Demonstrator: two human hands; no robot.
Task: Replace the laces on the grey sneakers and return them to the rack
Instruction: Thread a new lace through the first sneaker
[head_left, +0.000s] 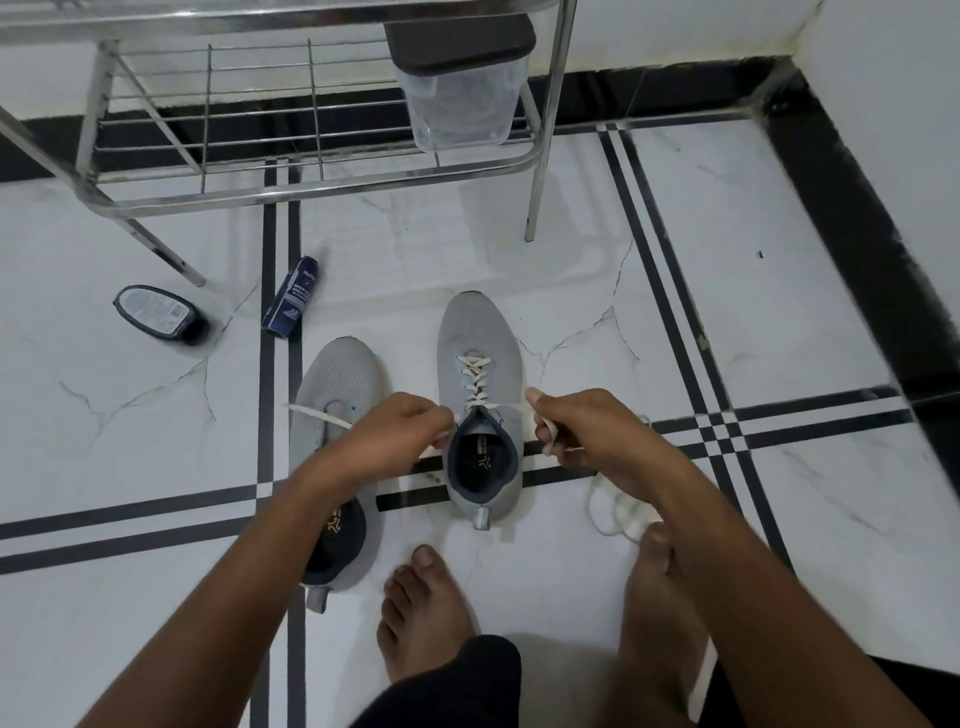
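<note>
Right grey mesh sneaker (480, 374), centre floor: white lace (475, 376) threaded; left hand (400, 431) and right hand (576, 431) pinch its ends taut. Left grey sneaker (337, 395) appears unlaced. Steel rack (311, 182) far: return pending.

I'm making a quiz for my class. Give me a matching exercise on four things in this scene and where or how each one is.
Things:
1. right sneaker
2. left sneaker
3. clear container
4. spray can

States:
A. on the rack's lower shelf
B. lying on the floor, left of the sneakers
C. laced in white
D. no lace threaded yet

Pairs: 1-C, 2-D, 3-A, 4-B
</note>
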